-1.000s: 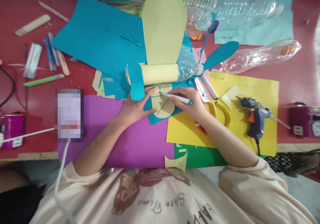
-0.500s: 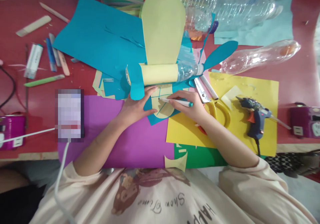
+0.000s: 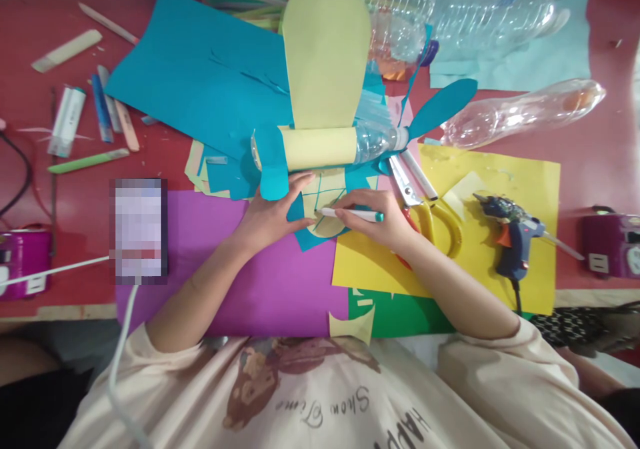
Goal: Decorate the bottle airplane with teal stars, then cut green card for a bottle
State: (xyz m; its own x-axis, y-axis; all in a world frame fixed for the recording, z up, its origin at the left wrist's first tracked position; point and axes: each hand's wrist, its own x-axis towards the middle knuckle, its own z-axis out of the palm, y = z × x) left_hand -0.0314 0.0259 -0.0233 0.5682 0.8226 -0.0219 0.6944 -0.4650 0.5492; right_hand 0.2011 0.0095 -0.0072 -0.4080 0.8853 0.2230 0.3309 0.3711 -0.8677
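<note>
white marker (image 3: 367,215) — pinched in right grip (image 3: 384,215), now lower on paper (image 3: 328,182); left grip (image 3: 266,221) spread

The person at the table wears a loose cream T-shirt (image 3: 195,402), its soft cloth falling in long folds. The short left sleeve (image 3: 173,345) and right sleeve (image 3: 493,355) are wide and plain, leaving both forearms bare, as are the left hand (image 3: 267,217) and the right hand (image 3: 387,214). Across the front I can see a cartoon bear print (image 3: 255,385) in brown, with a smaller tan shape near its head. Beside it runs dark, curly lettering (image 3: 325,402) reading "Show Time", and bolder capitals (image 3: 423,427) begin "HAPP".
</note>
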